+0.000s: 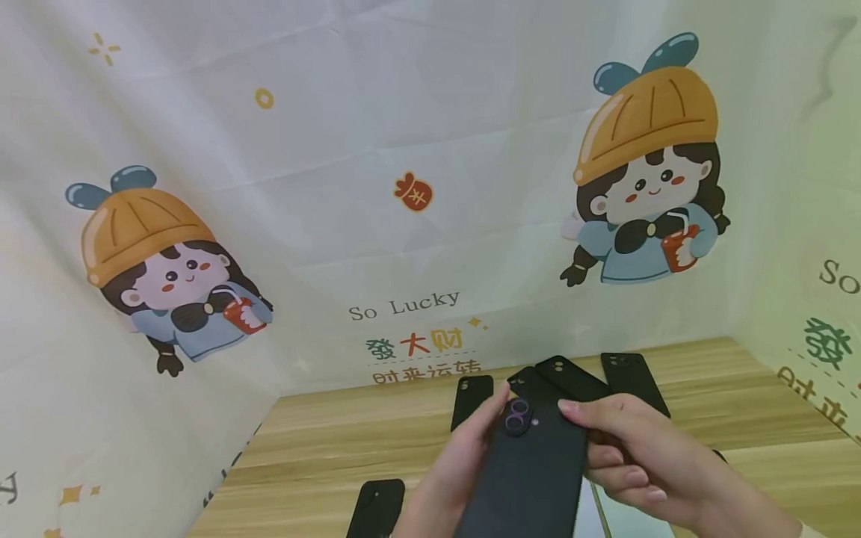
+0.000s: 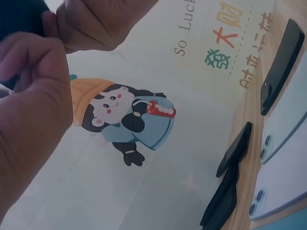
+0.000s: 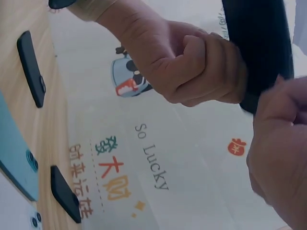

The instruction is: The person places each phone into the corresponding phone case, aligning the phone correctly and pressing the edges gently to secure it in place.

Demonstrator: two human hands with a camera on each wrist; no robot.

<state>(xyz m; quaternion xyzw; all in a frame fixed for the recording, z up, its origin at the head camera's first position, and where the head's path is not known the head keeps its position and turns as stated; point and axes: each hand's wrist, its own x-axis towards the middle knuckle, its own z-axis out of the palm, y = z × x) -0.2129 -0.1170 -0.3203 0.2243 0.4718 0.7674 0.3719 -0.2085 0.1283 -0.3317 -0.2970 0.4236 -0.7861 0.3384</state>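
A black smartphone is held above the wooden table, its long axis running forward to the cameras; the left hand grips its left edge, the right hand pinches its right edge near the cameras.

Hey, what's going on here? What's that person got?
The person's left grip and right grip together hold up a flat, black, rectangular phone with two purple-ringed lenses. Other flat, black, phone-shaped things lie on the light-brown wooden table, near smooth, pale, rectangular phones.
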